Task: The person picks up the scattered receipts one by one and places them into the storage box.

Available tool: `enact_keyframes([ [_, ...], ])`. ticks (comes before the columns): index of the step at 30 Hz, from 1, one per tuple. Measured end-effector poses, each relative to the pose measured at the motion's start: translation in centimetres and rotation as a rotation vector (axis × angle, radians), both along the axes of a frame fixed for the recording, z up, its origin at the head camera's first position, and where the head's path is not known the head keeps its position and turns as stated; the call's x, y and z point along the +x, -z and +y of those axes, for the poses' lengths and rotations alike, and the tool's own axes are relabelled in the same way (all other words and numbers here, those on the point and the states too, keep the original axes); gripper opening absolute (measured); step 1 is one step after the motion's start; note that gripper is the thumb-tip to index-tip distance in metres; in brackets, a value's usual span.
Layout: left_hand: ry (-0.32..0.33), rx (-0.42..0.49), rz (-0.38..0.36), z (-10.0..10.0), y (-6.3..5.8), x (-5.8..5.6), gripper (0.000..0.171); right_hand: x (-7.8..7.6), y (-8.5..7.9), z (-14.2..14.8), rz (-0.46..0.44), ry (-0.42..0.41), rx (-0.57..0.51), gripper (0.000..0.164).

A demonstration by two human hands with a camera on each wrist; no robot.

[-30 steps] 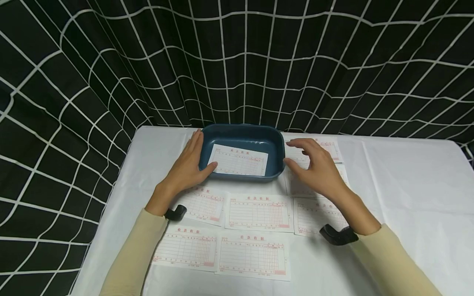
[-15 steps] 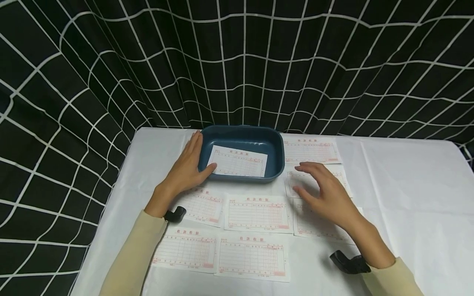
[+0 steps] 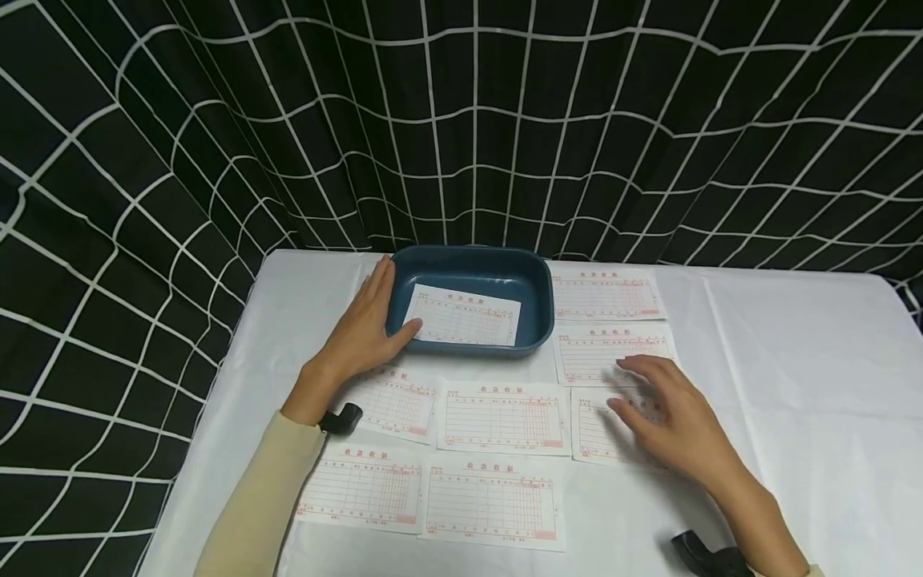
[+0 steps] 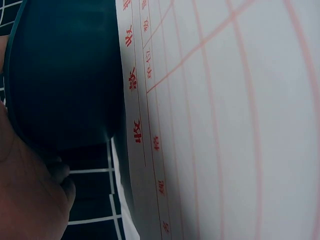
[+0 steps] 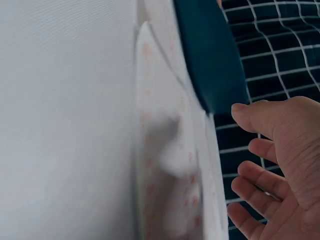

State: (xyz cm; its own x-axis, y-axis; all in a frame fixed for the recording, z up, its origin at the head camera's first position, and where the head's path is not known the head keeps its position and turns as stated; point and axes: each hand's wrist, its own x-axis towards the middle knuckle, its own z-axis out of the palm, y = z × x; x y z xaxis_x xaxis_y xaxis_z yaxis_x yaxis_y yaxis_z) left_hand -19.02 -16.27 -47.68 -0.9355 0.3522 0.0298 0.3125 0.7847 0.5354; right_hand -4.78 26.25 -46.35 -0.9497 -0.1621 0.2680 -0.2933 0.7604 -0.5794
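Note:
A dark blue plastic basin (image 3: 472, 258) stands at the far side of the white table, with a receipt slip (image 3: 467, 314) lying inside it. My left hand (image 3: 360, 327) rests against the basin's left side, fingers straight along the outer wall and thumb over the front left rim. In the left wrist view, the slip in the basin (image 4: 55, 75) fills much of the picture. My right hand (image 3: 678, 417) is above a receipt slip (image 3: 594, 433) right of the middle, fingers loosely bent, nothing held. Its fingers show apart in the right wrist view, away from the basin (image 5: 210, 55).
Two slips lie right of the basin: an upper slip (image 3: 606, 295) and a lower slip (image 3: 591, 361). Nearer are a middle slip (image 3: 503, 417), a left slip (image 3: 400, 403) and two front slips (image 3: 360, 487) (image 3: 492, 503). Black curtain with white grid (image 3: 476, 128) borders the table (image 3: 793, 385).
My right hand has left the basin's right side and moved toward me and to the right, over the slips. My left hand and the basin have stayed in place.

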Motion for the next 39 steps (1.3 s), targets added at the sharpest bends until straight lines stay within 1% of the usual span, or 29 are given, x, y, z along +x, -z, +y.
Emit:
enact_keyframes([
  [6, -0.002, -0.01, 0.0, 0.0, 0.1, 0.0, 0.1, 1.5, 0.9, 1.4, -0.024, 0.037, 0.008, 0.053],
  [12, 0.0, -0.005, 0.004, -0.1, 0.2, 0.0, 0.101, 2.5, 1.7, 2.7, -0.006, 0.066, 0.041, 0.054],
  [16, -0.001, -0.012, -0.005, -0.1, 0.1, 0.1, 0.101, 3.2, 2.3, 3.6, -0.003, 0.096, 0.054, 0.058],
  [19, -0.005, -0.016, -0.01, -0.1, 0.0, 0.1, 0.101, 3.7, 2.5, 4.2, -0.028, 0.119, 0.067, 0.063],
  [24, -0.001, -0.008, -0.009, 0.0, -0.1, 0.0, 0.101, 4.0, 2.6, 5.2, -0.063, 0.148, 0.089, 0.067],
  [28, 0.005, -0.008, -0.002, 0.0, -0.1, 0.0, 0.101, 4.3, 2.7, 5.9, -0.07, 0.158, 0.096, 0.068],
  [33, 0.009, -0.01, -0.004, 0.0, -0.1, -0.1, 0.102, 4.5, 3.0, 6.2, -0.066, 0.165, 0.1, 0.069],
  [39, -0.001, -0.011, -0.004, 0.0, -0.1, -0.1, 0.102, 4.5, 3.1, 6.4, -0.095, 0.179, 0.118, 0.073],
])
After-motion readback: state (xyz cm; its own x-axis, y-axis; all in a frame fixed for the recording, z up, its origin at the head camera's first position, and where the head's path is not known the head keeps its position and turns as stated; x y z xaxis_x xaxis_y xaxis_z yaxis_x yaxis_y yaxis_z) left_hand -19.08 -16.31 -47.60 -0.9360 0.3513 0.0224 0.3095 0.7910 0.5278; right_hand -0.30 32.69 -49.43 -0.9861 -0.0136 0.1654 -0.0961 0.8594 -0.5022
